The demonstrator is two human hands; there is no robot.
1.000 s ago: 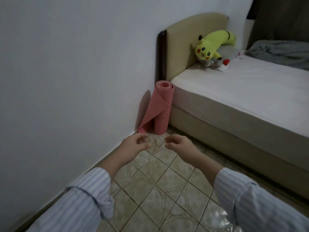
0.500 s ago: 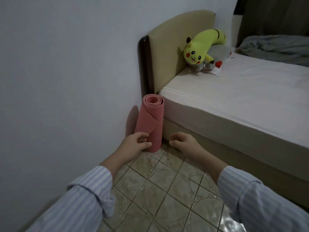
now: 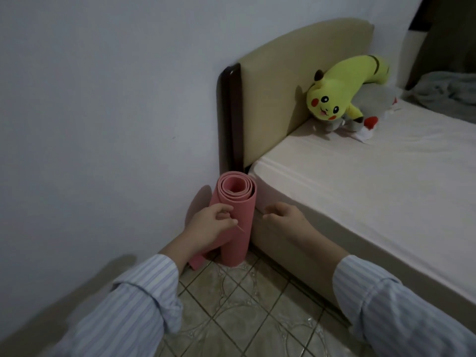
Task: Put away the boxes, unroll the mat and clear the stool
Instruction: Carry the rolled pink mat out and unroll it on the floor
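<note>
- Rolled pink foam mat (image 3: 235, 217) upright on its end on the patterned beige floor tiles (image 3: 239, 305), wedged into the corner between the pale wall (image 3: 103, 112) and the bed's beige upholstered base (image 3: 291, 256).
- Left hand (image 3: 210, 225) against the roll's left flank, about halfway up; fingers (image 3: 225, 210) curled, thumb and fingertips pinching at the loose outer edge of the mat. Pinch looks closed on that edge, though the exact contact is small and partly hidden by the knuckles.
- Loose flap of the same mat trailing down and to the left below that pinch, its lower corner reaching the floor beside the roll.
- Open spiral top of the roll directly above the left hand, several layers visible.
- Right hand (image 3: 286, 217) just right of the roll, between it and the bed base; fingers loosely curled, holding nothing, a narrow gap left between fingertips and mat.
- Blue-and-white striped shirt sleeves (image 3: 144, 302) on both forearms, cuffs pushed back from the wrists.
- Up and right of the hands: white-sheeted mattress (image 3: 373, 181), with a curved tan padded headboard (image 3: 288, 81) in a dark wooden frame behind it.
- Well beyond the right hand: yellow long-bodied plush toy (image 3: 342, 88) with red cheeks, leaning at the headboard on top of a grey plush (image 3: 373, 99).
- Rumpled grey blanket (image 3: 448, 91) at the far right edge of the bed.
</note>
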